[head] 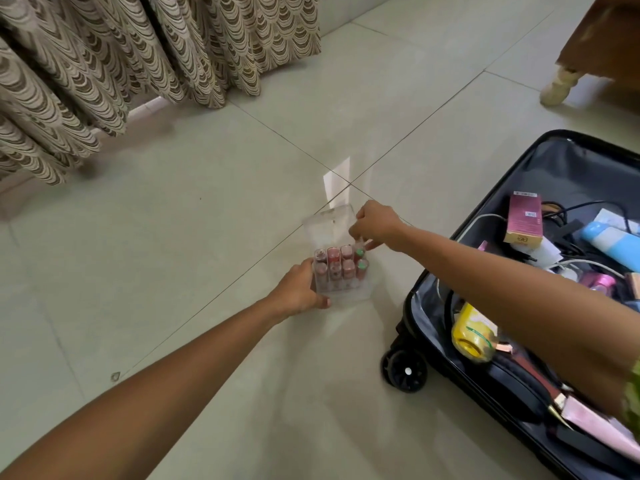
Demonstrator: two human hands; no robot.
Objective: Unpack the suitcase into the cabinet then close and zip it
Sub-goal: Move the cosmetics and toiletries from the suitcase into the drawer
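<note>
Beige-and-brown scallop-patterned fabric curtains (104, 64) hang at ten o'clock, pale grey-green glossy floor tiles (207, 220) spread below, and a black hard-shell suitcase (433, 282) with grey lining lies at four o'clock.

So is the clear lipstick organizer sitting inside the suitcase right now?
No, the clear lipstick organizer sits on the tiled floor, left of the open suitcase, between both hands.

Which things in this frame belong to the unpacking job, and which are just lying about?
Part of the job:
- open suitcase, still holding items
- clear lipstick organizer on the floor
- left hand holding the organizer's near side
- right hand with fingers at its far right corner
- pink box, yellow bottle, blue bottle in the suitcase

Just there:
- patterned curtain
- wooden furniture leg
</note>
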